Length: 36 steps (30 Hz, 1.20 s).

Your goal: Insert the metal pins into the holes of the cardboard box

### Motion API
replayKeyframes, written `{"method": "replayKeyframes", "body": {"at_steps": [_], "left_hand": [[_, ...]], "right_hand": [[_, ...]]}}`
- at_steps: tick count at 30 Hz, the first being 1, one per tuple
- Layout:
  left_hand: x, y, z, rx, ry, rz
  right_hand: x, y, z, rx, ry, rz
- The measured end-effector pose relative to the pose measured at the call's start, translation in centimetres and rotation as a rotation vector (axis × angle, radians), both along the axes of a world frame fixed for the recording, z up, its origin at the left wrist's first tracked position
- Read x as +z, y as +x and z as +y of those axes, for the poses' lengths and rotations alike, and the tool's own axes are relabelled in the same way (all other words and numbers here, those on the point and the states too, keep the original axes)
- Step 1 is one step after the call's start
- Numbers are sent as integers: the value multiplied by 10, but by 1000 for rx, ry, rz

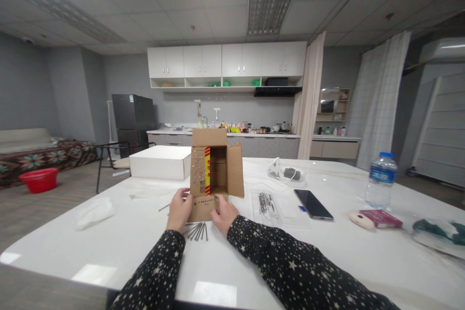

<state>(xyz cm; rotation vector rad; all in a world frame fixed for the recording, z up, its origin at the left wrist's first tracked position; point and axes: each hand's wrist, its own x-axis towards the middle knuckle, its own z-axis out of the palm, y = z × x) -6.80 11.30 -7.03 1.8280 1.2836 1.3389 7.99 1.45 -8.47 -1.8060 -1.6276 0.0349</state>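
Note:
A small cardboard box (235, 174) stands on the white table with its flaps spread and its inside facing me. Small shiny dots, perhaps nail heads, cover its left part beside a red and yellow strip. The front flap (199, 213) lies toward me and bears a row of small dark marks. My left hand (179, 210) is curled on the left edge of this flap. At its right edge, my right hand (223, 213) has thumb and fingers closed on the cardboard. Several long nails (196, 230) lie fanned out just below the flap, between my wrists.
A clear plastic case (266, 206) of small metal pieces lies right of the box, beside a phone (313, 204). Farther right are a water bottle (381, 179) and a maroon pack (383, 219). A white box (160, 164) stands behind left; crumpled white plastic (95, 213) lies left.

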Motion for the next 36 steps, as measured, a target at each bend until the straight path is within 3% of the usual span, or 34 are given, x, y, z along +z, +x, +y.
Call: {"method": "replayKeyframes", "body": {"at_steps": [28, 36], "left_hand": [[2, -1, -2, -4, -32, 2], [3, -1, -3, -2, -31, 9]], "right_hand": [[-13, 9, 20, -42, 128, 299], [-8, 7, 14, -1, 120, 444]]}}
